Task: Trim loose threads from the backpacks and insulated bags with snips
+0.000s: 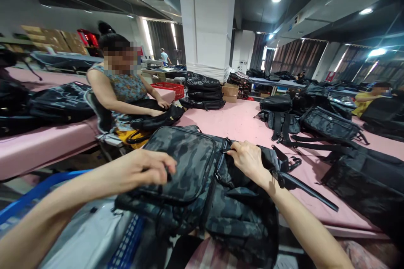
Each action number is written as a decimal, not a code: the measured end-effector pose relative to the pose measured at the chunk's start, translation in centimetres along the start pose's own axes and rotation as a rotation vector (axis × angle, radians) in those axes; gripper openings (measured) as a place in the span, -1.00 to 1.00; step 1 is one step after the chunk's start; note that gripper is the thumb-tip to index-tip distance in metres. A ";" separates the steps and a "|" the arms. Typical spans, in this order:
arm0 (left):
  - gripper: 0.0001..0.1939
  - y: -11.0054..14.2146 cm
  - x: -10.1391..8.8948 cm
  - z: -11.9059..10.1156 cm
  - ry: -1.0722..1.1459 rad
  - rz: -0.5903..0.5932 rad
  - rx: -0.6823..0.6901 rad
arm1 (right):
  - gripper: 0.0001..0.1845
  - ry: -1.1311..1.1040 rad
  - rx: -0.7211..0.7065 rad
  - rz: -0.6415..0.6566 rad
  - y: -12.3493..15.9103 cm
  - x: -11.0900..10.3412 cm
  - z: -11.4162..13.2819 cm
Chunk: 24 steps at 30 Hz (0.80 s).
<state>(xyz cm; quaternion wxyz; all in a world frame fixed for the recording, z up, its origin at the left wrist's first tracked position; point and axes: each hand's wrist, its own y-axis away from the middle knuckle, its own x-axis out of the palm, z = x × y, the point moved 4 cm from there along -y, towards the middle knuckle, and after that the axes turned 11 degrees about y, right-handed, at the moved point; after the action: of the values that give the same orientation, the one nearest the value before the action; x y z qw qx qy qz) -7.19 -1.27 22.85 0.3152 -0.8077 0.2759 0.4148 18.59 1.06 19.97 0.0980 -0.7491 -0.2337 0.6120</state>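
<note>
A dark camouflage backpack (186, 164) lies across my lap and the table edge, its front panel to the left and a zipped seam running down its middle. My right hand (248, 159) pinches a zipper pull (224, 150) at the top of that seam. Over the front panel, my left hand (151, 170) is raised with its fingers curled together. Something small and dark shows at those fingertips, too blurred to name. A black strap (311, 191) extends from the bag to the right, past my right wrist.
Camouflage bags (330, 122) and a large black bag (372, 172) occupy the right of the pink table (240, 117). Stacked black backpacks (203, 90) stand ahead. A co-worker (120, 80) handles a black bag at left. Below my left arm is a blue basket (126, 239).
</note>
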 end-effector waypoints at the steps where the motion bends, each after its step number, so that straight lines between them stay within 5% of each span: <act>1: -0.66 1.5 0.1 0.5 -0.147 -0.047 0.001 | -0.78 -0.008 -0.003 0.000 -0.1 0.2 0.0; 4: -0.41 3.8 1.5 2.1 -0.503 -0.135 -0.013 | -0.79 -0.044 -0.006 -0.011 -0.8 0.8 -0.3; 6: -0.47 3.9 2.4 3.0 -0.555 -0.156 -0.009 | -0.79 -0.088 0.009 -0.030 -1.5 1.2 -0.8; 11: -0.66 1.2 1.2 5.1 -0.313 -0.240 -0.104 | -0.76 -0.415 0.142 -0.154 -1.9 0.5 -2.8; 14: -0.66 -1.0 0.0 6.2 -0.156 -0.241 -0.224 | -0.76 -0.580 0.101 -0.206 0.0 -0.9 -2.3; 19: -0.55 -3.9 -0.4 6.3 0.108 -0.100 -0.376 | -0.80 -0.581 -0.023 -0.214 3.7 -1.4 -0.1; 24: -0.51 -5.3 0.1 4.5 0.301 0.045 -0.320 | -0.83 -0.513 -0.061 -0.301 4.5 -1.3 0.8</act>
<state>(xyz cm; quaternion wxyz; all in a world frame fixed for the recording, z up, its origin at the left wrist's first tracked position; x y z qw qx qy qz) -5.61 5.45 22.19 0.1291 -0.8939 0.2682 0.3351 18.62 -3.54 18.96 0.1028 -0.5294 -0.3777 0.7527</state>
